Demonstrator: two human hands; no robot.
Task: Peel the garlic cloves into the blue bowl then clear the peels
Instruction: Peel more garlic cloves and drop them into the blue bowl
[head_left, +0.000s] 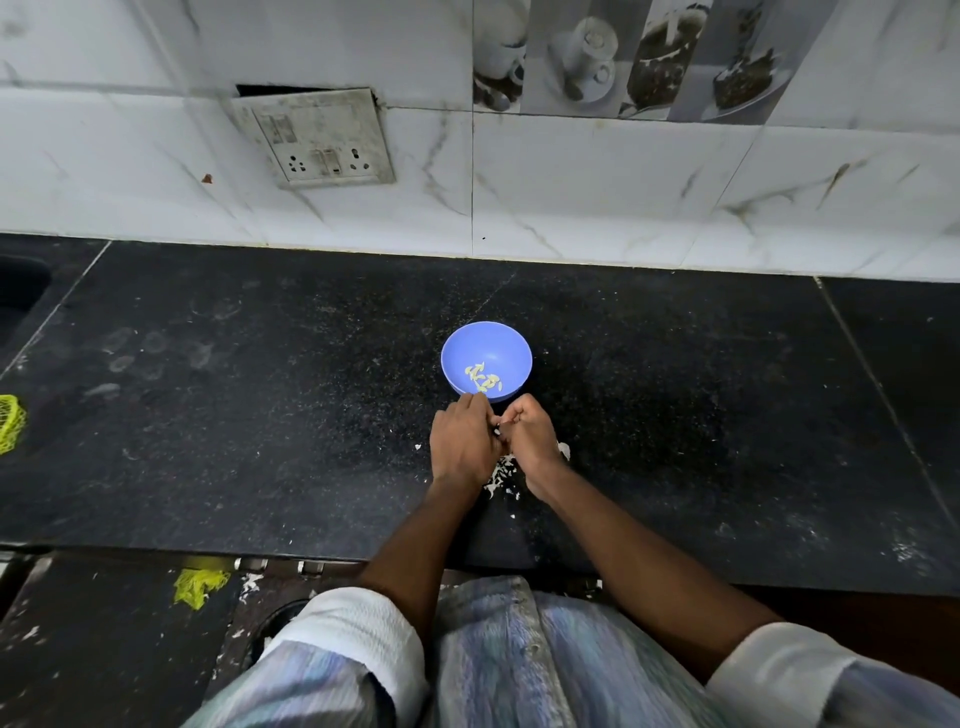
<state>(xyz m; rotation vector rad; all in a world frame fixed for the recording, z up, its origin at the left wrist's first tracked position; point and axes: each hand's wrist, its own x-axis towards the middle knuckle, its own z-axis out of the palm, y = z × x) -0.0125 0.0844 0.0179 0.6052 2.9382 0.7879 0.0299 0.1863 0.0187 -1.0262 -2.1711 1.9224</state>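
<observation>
A blue bowl (486, 353) stands on the black counter (260, 415) with several pale peeled garlic cloves (482, 378) in its bottom. Just in front of the bowl my left hand (462, 441) and my right hand (530, 434) meet, fingers curled together around a small garlic clove (497, 429) that is mostly hidden between them. White garlic peels (503, 475) lie scattered on the counter under and between my wrists, with a larger scrap (564, 451) beside my right hand.
The tiled wall with a socket plate (317, 137) rises behind the counter. A yellow mesh item (10, 423) sits at the left edge. The counter's front edge (156, 551) runs below my arms, and a yellow scrap (200, 584) lies on the floor.
</observation>
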